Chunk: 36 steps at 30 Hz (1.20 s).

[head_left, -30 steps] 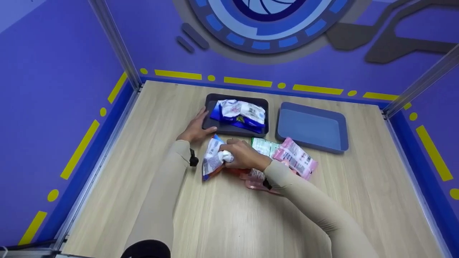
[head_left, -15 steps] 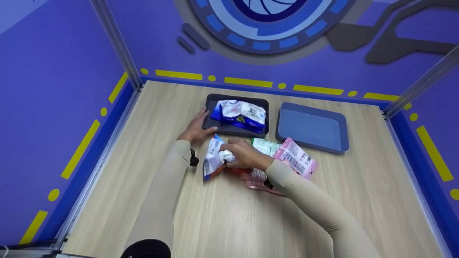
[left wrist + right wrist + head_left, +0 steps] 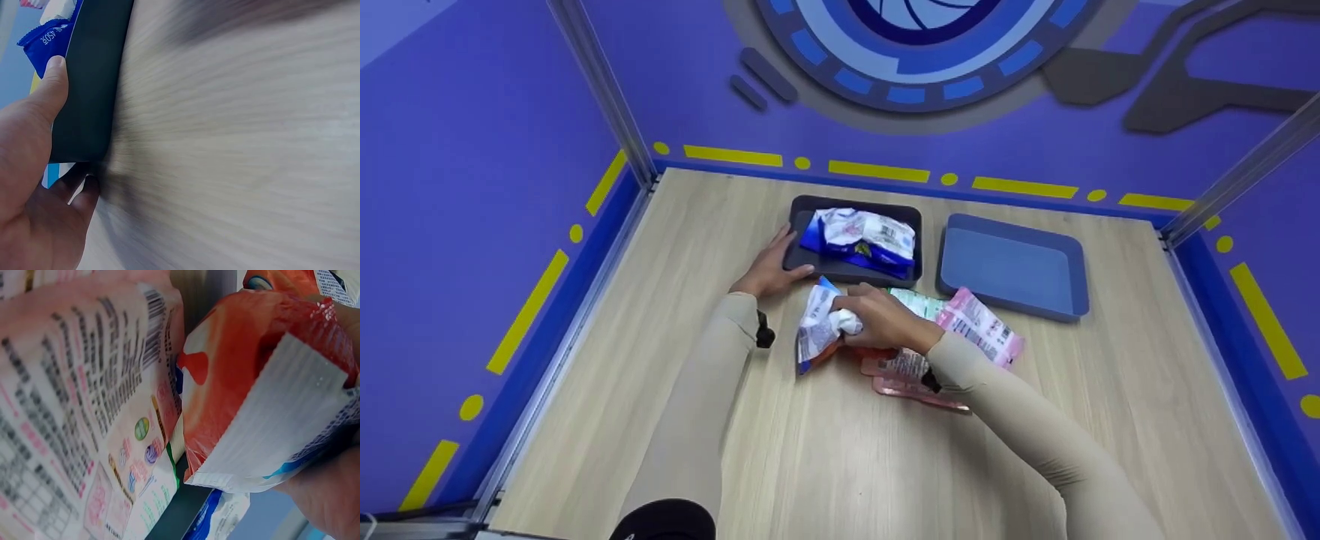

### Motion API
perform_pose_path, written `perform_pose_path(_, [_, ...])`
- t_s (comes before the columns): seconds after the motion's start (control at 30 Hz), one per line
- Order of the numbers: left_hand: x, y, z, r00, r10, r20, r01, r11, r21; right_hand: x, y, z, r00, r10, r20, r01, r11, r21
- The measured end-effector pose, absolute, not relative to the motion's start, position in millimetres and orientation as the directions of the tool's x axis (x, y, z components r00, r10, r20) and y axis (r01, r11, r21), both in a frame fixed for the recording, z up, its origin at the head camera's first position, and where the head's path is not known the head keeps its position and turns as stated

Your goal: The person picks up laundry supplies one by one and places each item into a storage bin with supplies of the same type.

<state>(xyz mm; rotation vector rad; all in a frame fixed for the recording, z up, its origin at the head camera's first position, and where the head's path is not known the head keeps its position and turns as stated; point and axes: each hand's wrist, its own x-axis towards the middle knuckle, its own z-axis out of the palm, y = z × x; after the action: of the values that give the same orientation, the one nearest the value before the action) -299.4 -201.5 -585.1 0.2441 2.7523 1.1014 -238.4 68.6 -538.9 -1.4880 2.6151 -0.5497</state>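
Note:
My left hand [image 3: 769, 266] holds the left front corner of the dark grey tray [image 3: 855, 278]. In the left wrist view the thumb lies on the rim and the fingers curl round the corner. A blue and white bag [image 3: 877, 234] lies in that tray. In front of it, my right hand [image 3: 881, 321] grips a crinkled white, blue and orange-red snack bag [image 3: 816, 330] by its bunched upper part. The right wrist view shows the bag's orange-red side [image 3: 230, 377] and white seam close up, with a pink printed packet [image 3: 95, 399] beside it.
A blue-grey tray [image 3: 1012, 266] stands to the right of the dark one. Several packets lie near the right forearm: a green and white packet [image 3: 916, 301], a pink packet [image 3: 986, 330] and a reddish package [image 3: 919, 390]. Purple walls enclose the wooden table [image 3: 840, 465].
My right hand has shifted slightly to the right and towards the trays, and the snack bag in it has moved along. My left hand and both trays stay where they were.

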Motion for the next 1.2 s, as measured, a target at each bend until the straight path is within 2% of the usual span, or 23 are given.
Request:
perform_pose_path(0.3, [-301,-202,-585,-0.973,0.209,-0.099,0.081,0.708,0.702,-240,75,-533,-0.553,-0.829,0.087,-0.788,0.486,-0.378])
perform_pose_path(0.87, [-299,-199,-586,-0.976,0.184,-0.115,0.047,0.695,0.718,-243,81,-528,-0.571,-0.817,0.079,-0.775,0.506,-0.379])
perform_pose_path(1.2, [-299,-200,-586,-0.975,0.201,-0.099,0.069,0.691,0.719,-245,83,-524,-0.541,-0.828,0.150,-0.812,0.467,-0.349])
